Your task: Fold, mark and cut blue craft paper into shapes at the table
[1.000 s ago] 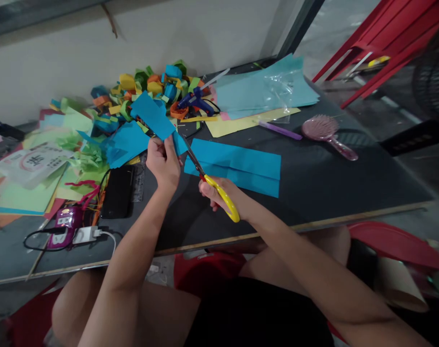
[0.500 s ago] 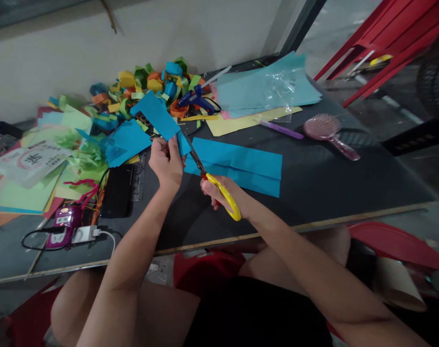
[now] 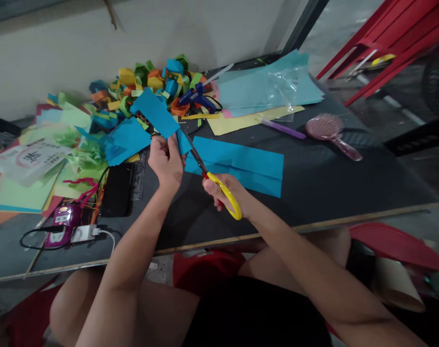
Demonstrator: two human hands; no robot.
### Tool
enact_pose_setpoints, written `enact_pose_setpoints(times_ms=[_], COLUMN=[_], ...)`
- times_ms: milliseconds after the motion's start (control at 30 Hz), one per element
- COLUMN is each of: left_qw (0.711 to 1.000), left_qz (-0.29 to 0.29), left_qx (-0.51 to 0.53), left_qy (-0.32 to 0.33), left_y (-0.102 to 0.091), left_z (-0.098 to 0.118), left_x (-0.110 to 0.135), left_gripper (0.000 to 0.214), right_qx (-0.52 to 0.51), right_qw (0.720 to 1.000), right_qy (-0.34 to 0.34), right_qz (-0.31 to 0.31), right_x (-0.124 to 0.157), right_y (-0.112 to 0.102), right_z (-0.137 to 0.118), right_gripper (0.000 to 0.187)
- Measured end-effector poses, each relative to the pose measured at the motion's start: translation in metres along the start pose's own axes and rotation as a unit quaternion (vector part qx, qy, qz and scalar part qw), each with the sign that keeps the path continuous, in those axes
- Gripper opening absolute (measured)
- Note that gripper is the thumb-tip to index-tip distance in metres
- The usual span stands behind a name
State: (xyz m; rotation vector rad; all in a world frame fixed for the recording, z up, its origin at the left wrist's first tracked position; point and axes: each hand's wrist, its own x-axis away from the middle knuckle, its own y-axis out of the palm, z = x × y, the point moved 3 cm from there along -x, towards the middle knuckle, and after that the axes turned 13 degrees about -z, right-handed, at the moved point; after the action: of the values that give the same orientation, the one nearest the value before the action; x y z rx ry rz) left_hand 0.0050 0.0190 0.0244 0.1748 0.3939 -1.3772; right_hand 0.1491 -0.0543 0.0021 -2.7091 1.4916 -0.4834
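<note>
My left hand (image 3: 166,164) pinches a strip of blue paper (image 3: 154,112) and holds it up over the dark table (image 3: 313,183). My right hand (image 3: 224,190) grips yellow-handled scissors (image 3: 219,188), whose blades reach up into the lower edge of that strip beside my left fingers. A folded blue sheet (image 3: 241,164) lies flat on the table just behind the scissors. Another crumpled blue piece (image 3: 125,140) lies left of my left hand.
A heap of coloured paper loops (image 3: 147,84) and a blue glue gun (image 3: 195,99) sit at the back. Light-blue sheets in plastic (image 3: 270,84), a purple pen (image 3: 282,129) and a pink hairbrush (image 3: 331,132) lie right. A black phone (image 3: 117,189), purple device (image 3: 62,221) and cables lie left.
The scissors have crept slightly further up into the blue strip. Both hands stay almost in place, and the view has shifted a little.
</note>
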Motion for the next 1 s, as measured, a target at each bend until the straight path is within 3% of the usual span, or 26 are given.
enact_pose_setpoints(times_ms=[500,1000], left_qw=[1.000,0.999], left_qz=[0.003,0.021], left_qx=[0.005,0.029], left_qy=[0.000,-0.020], left_y=[0.0007,-0.0001], left_z=[0.0054,0.0010], left_x=[0.0025,-0.0005], left_gripper=[0.045,0.045], right_qx=[0.000,0.067], right_qw=[1.000,0.996], right_qy=[-0.001,0.013], right_qz=[0.013,0.051], right_x=[0.0018,-0.0060], right_y=[-0.0035,-0.0050], right_z=[0.0040,-0.0028], right_gripper=[0.062,0.059])
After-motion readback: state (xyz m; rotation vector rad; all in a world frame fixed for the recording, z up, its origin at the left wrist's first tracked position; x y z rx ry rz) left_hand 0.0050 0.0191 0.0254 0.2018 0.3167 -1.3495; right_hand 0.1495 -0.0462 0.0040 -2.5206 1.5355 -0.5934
